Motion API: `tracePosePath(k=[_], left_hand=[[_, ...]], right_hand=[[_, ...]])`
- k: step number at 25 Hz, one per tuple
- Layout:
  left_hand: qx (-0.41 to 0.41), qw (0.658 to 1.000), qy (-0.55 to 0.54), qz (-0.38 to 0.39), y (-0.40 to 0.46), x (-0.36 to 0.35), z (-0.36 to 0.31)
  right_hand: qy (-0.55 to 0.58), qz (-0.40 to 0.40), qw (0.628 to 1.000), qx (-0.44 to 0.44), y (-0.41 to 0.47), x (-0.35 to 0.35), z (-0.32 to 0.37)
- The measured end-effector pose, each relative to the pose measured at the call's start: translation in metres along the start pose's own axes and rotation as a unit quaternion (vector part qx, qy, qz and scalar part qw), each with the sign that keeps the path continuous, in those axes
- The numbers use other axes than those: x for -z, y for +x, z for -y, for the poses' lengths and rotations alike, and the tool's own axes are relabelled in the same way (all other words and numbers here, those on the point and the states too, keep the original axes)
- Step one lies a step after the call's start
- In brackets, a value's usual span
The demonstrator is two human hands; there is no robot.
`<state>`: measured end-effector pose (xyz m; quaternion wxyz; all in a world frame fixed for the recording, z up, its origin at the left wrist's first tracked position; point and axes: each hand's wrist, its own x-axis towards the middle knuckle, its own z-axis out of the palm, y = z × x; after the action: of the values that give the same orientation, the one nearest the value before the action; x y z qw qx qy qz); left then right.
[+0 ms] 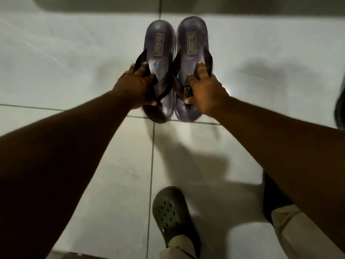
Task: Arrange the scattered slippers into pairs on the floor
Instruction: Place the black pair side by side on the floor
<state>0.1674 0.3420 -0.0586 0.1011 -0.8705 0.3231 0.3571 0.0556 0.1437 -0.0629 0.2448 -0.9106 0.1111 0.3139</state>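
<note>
Two dark brown thong slippers lie side by side on the pale tiled floor, heels away from me. My left hand (137, 86) grips the left slipper (159, 53) by its strap, fingers over the outer edge and thumb near the toe post. My right hand (205, 90) holds the right slipper (192, 45) the same way, fingers spread across its strap and thumb at the toe post. The two slippers touch along their inner edges. Both have a rectangular label on the heel part of the insole.
My foot in a dark green clog (171, 214) stands on the tiles below the slippers. A dark object (340, 113) shows at the right edge. A shadowed band (93, 3) runs along the top. Tile joints cross under the slippers' toes.
</note>
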Motion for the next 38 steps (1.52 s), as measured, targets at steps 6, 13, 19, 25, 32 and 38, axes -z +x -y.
tracePosePath(k=[6,13,19,25,32,38], left_hand=[[0.049,0.998,-0.006,0.024,-0.018,0.006,0.009],[0.035,0.995,-0.032,-0.090,-0.028,0.043,-0.085],[-0.118,0.992,0.023,-0.042,0.003,0.093,-0.261],[-0.244,0.966,0.071,-0.043,0.074,0.102,-0.449],[-0.297,0.938,0.178,-0.029,0.126,0.061,-0.531],[-0.323,0.924,0.201,-0.028,0.146,0.072,-0.605]], right_hand=[[0.002,-0.054,0.998,0.018,-0.004,-0.011,0.022],[0.017,-0.114,0.993,0.013,-0.066,0.031,-0.071],[-0.021,-0.134,0.981,-0.137,-0.150,0.091,-0.241],[0.078,-0.181,0.932,-0.304,-0.224,0.089,-0.415],[0.200,-0.163,0.938,-0.229,-0.234,0.053,-0.469],[0.235,-0.157,0.925,-0.253,-0.253,0.076,-0.538]])
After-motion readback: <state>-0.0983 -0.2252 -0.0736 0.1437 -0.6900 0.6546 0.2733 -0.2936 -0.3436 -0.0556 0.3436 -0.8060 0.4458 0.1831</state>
